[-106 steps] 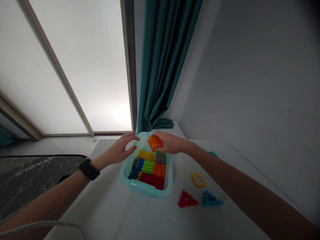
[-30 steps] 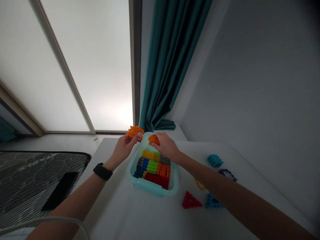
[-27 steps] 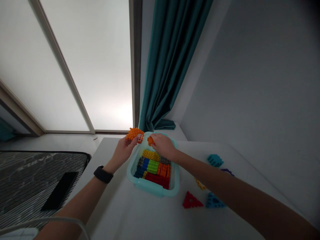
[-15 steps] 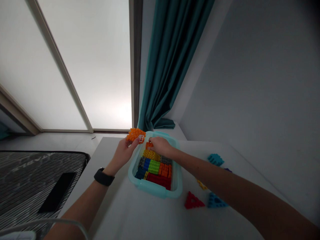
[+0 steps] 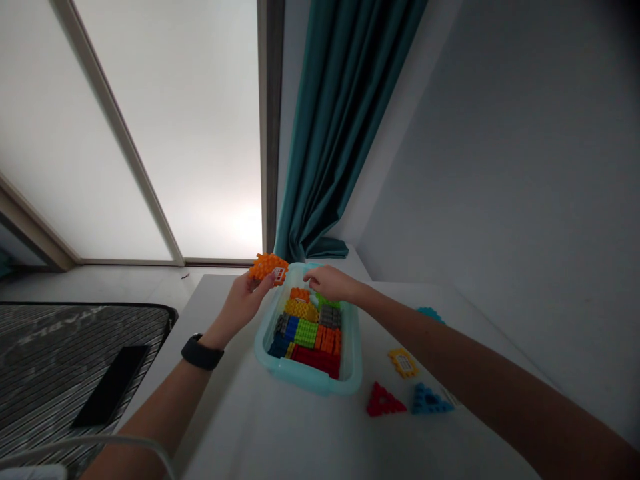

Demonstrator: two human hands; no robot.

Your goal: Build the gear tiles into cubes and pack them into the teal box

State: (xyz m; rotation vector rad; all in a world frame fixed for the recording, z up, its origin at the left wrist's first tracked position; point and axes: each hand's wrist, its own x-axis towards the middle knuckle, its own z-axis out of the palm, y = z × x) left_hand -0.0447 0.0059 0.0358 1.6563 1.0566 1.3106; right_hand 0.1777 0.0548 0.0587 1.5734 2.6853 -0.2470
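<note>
My left hand (image 5: 245, 293), with a dark watch on its wrist, grips several orange toy building blocks (image 5: 267, 268) past the far left edge of the bin. One of them bears a white window-like grid. Over the far end of the pale turquoise bin (image 5: 310, 381) hovers my right hand (image 5: 330, 281), fingers bent and apart, nothing visible in them. Below it in the bin lie orange blocks (image 5: 300, 293), yellow blocks (image 5: 300, 309) and green blocks (image 5: 327, 300). Nearer rows hold grey, blue, green, orange and red blocks (image 5: 317, 360).
Right of the bin on the white table (image 5: 270, 433) lie a red triangular piece (image 5: 384, 401), a blue one (image 5: 430, 400), a yellow one (image 5: 403, 363) and a partly hidden teal one (image 5: 431, 313). A black phone (image 5: 110, 387) rests on a striped surface at left.
My right hand has come up off the orange blocks in the bin and moved slightly away to the right. My left hand still holds its orange blocks.
</note>
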